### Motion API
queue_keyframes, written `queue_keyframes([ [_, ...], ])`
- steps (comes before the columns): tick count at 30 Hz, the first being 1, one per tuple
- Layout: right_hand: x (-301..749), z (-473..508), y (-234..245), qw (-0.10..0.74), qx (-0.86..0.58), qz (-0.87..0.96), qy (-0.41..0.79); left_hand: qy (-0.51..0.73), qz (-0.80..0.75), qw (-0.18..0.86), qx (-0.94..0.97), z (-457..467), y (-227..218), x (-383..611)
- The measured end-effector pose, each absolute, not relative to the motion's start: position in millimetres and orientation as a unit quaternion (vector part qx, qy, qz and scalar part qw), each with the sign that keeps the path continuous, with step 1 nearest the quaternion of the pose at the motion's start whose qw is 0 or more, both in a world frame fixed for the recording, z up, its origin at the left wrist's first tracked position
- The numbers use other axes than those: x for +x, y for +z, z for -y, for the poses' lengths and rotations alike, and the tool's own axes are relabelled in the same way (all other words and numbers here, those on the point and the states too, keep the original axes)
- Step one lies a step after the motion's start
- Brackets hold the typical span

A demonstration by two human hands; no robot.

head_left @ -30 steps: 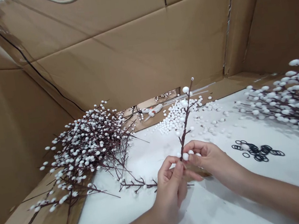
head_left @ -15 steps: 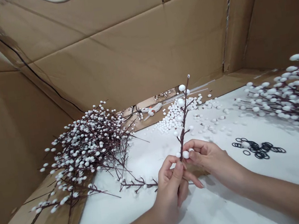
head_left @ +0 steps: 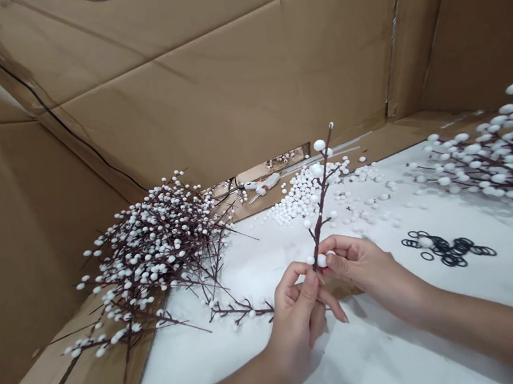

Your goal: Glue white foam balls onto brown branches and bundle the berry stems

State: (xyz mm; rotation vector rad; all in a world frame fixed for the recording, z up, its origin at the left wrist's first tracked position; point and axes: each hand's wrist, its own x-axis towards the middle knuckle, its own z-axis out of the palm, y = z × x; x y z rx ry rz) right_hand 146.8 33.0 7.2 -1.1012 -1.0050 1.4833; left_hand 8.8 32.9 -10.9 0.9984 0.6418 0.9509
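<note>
Several white berries [head_left: 319,145] already sit along the brown stem [head_left: 319,229], tilted above the tabletop [head_left: 202,360] short of its far edge; remaining bare twigs are unclear. The left hand [head_left: 298,311] pinches the stem low, the right hand [head_left: 363,266] a low berry [head_left: 322,260].

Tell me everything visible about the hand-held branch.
The branch is thin, dark brown and plastic-looking, with side twigs and white berries up to its tip. It is nearly upright, tip leaning right, above the white tabletop. The left hand grips its lower part, hiding the base; the right hand pinches at the lowest berries.
</note>
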Motion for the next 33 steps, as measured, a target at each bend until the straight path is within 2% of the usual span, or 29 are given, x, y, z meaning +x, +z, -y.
queue_keyframes([
  [14, 143.7, -29.2, 4.5, 0.519, -0.436, 0.438, 0.590, 0.436, -0.267, 0.720, 0.469, -33.5, -18.7, 7.8],
  [33, 143.3, -28.5, 1.5, 0.507, -0.470, 0.499, 0.523, 0.424, -0.219, 0.750, 0.457, -33.6, -19.6, 9.5],
])
